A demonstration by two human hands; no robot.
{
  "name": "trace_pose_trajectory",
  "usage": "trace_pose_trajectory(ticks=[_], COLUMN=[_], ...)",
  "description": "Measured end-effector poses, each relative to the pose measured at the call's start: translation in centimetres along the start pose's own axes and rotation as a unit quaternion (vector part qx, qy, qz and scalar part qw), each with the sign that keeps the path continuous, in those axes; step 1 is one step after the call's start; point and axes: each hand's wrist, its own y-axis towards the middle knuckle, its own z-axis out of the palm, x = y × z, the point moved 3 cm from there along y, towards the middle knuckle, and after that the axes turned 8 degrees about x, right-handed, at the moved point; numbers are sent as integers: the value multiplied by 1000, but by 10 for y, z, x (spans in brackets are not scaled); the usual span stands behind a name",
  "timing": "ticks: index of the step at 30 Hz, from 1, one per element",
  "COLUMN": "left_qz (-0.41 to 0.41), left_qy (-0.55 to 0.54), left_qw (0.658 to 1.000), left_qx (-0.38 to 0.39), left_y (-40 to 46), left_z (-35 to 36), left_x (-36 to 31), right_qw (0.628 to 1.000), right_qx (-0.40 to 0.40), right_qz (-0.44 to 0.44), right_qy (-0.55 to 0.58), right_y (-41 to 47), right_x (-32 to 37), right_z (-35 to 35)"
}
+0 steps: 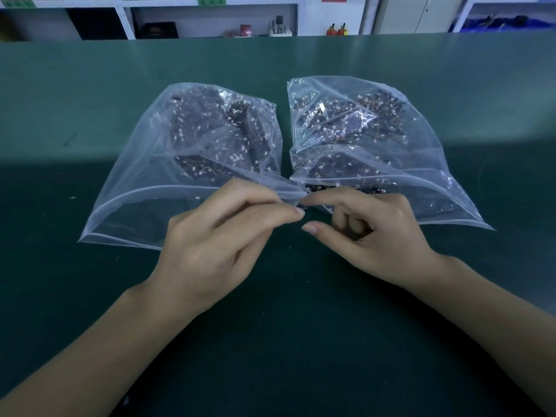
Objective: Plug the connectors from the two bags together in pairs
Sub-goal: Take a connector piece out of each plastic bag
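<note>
From the head camera, two clear zip-top plastic bags lie side by side on a dark green table mat (90,296), their near corners meeting at the middle. The left clear plastic bag (144,182) and the right clear plastic bag (406,164) each have their long axis running away from the person, with the open zip mouths pointing toward the near edge and splaying outward, and the closed bottoms pointing toward the far side. Inside each lie smaller packets of dark wired connectors with small white housings (210,124), heaped toward the far end of the bags; those in the right bag (361,118) look the same kind.

The left hand (216,245) has its thumb and forefinger curled together in a pinch just where the two bag mouths meet; something very small sits between the fingertips, too small to identify. The right hand (370,233) faces it, forefinger extended to the same spot, thumb apart below, the other fingers curled into the palm; whether it has hold of anything I cannot tell.

Behind the table stand white shelves (210,19) holding blurred items.
</note>
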Motion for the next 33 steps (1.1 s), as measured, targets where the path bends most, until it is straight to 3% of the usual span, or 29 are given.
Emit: trace_pose_trajectory(ticks=[7,18,33], left_qz=[-14,-73,-78], left_qy=[-91,-48,10], left_qw=[995,995,997], left_qx=[32,45,24], left_y=[-2,-5,-2], left_z=[6,10,7], left_x=[1,10,7], right_qw=[999,998,998], right_qx=[-10,-39,-12], right_qz=[-29,-37,-46], right_qy=[15,33,42], right_y=[-1,-4,-5], right_x=[-3,-3,-2], right_z=[3,-1,2])
